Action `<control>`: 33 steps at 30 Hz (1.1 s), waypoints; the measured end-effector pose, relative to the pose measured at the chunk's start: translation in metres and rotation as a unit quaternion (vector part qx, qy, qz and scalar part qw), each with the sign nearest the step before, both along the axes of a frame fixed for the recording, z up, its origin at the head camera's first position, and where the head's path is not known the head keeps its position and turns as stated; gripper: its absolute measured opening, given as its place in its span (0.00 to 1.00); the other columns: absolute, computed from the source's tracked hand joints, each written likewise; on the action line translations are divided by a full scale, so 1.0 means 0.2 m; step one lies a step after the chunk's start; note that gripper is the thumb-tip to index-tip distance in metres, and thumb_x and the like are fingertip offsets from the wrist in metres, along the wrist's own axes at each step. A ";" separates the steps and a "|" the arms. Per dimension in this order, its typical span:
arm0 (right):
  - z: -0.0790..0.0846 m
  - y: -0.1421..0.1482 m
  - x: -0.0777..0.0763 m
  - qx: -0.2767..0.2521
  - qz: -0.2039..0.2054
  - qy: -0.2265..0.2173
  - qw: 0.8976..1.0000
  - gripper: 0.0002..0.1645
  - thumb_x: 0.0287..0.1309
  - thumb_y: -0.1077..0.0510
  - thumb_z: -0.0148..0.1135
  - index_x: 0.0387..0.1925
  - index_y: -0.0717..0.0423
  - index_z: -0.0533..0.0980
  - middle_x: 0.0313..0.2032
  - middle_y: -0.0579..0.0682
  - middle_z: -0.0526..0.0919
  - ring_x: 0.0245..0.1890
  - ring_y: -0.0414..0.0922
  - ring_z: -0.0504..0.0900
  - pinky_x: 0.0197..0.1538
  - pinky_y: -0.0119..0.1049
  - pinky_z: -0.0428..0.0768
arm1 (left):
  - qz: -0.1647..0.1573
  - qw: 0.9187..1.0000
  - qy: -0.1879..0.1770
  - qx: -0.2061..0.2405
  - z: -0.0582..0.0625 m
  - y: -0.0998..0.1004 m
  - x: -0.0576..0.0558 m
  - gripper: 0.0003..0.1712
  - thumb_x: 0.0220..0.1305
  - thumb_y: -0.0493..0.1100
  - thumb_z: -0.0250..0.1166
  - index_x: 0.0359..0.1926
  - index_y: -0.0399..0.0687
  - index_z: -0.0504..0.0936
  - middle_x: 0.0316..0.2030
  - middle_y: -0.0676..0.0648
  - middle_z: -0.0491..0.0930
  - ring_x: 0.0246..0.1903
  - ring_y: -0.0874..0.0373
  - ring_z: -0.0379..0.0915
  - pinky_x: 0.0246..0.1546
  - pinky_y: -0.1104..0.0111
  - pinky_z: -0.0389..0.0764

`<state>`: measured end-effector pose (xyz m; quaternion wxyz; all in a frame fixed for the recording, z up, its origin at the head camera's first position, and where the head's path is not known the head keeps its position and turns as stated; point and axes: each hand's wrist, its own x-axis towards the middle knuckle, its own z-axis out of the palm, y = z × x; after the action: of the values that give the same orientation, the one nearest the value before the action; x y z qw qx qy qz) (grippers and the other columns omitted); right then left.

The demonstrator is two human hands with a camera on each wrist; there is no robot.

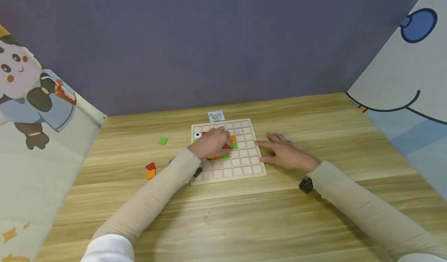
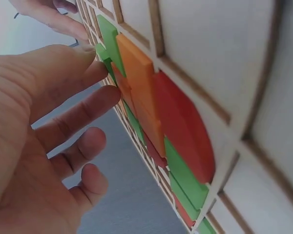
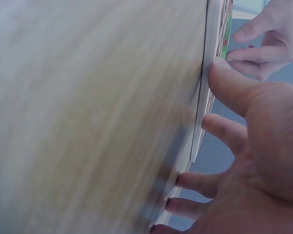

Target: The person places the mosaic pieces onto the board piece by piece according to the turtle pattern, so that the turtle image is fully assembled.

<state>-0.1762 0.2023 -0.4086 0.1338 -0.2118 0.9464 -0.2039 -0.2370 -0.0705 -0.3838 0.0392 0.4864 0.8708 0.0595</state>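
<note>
A wooden grid board [image 1: 247,170] lies on the table with red, orange and green tiles in its middle cells. My left hand [image 1: 212,142] reaches over the board, thumb and index finger pinching a small green tile [image 2: 105,54] among the laid ones; the other fingers are loosely bent. Close by are an orange tile [image 2: 135,53] and a rounded red tile [image 2: 185,124]. At the board's right edge rests my right hand [image 1: 286,153], fingers spread, with thumb and index fingertips [image 3: 219,73] against the rim. An eye tile [image 1: 197,135] sits at the upper left of the grid.
A small picture card [image 1: 216,116] lies behind the board. To the left on the table [image 1: 244,219] are a loose green tile [image 1: 162,141], a red piece [image 1: 150,166] and an orange tile [image 1: 151,174]. A blue-edged piece shows partly behind the left sleeve [image 1: 167,188].
</note>
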 end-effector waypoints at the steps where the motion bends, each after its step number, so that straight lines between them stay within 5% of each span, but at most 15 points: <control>1: 0.00 0.00 0.00 -0.002 0.000 -0.001 1.000 0.37 0.62 0.39 0.56 0.70 0.40 0.60 0.70 0.65 0.45 0.69 0.65 0.39 0.57 0.72 0.45 | -0.002 1.000 -0.003 0.001 0.00 0.00 0.00 0.07 0.61 0.42 0.64 0.38 0.51 0.88 0.32 0.55 0.79 0.31 0.60 0.64 0.32 0.68 0.67; 12: 0.00 0.01 0.00 0.000 0.005 0.004 1.000 0.37 0.62 0.39 0.57 0.70 0.41 0.60 0.70 0.66 0.46 0.68 0.66 0.40 0.55 0.73 0.46 | -0.012 1.000 -0.001 0.005 -0.02 0.01 0.02 0.07 0.64 0.43 0.63 0.37 0.55 0.88 0.37 0.56 0.78 0.34 0.60 0.63 0.35 0.67 0.68; 20: 0.00 0.00 0.00 0.000 0.007 0.007 1.000 0.37 0.62 0.39 0.56 0.70 0.40 0.60 0.70 0.65 0.46 0.69 0.65 0.40 0.56 0.73 0.46 | -0.011 0.999 -0.006 0.031 0.02 -0.05 0.04 0.09 0.63 0.44 0.63 0.41 0.51 0.88 0.40 0.54 0.79 0.40 0.58 0.68 0.44 0.66 0.69; 33: 0.00 0.00 0.00 -0.007 0.005 -0.002 1.000 0.38 0.61 0.40 0.57 0.70 0.42 0.60 0.70 0.66 0.45 0.68 0.66 0.39 0.57 0.72 0.43 | 0.075 0.994 -0.020 0.080 0.14 -0.34 0.09 0.12 0.59 0.42 0.67 0.43 0.43 0.86 0.44 0.49 0.79 0.44 0.54 0.69 0.46 0.64 0.71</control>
<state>-0.1757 0.2014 -0.4082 0.1348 -0.2173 0.9437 -0.2098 -0.2200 -0.1379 -0.3563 0.0129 0.4199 0.8963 0.1418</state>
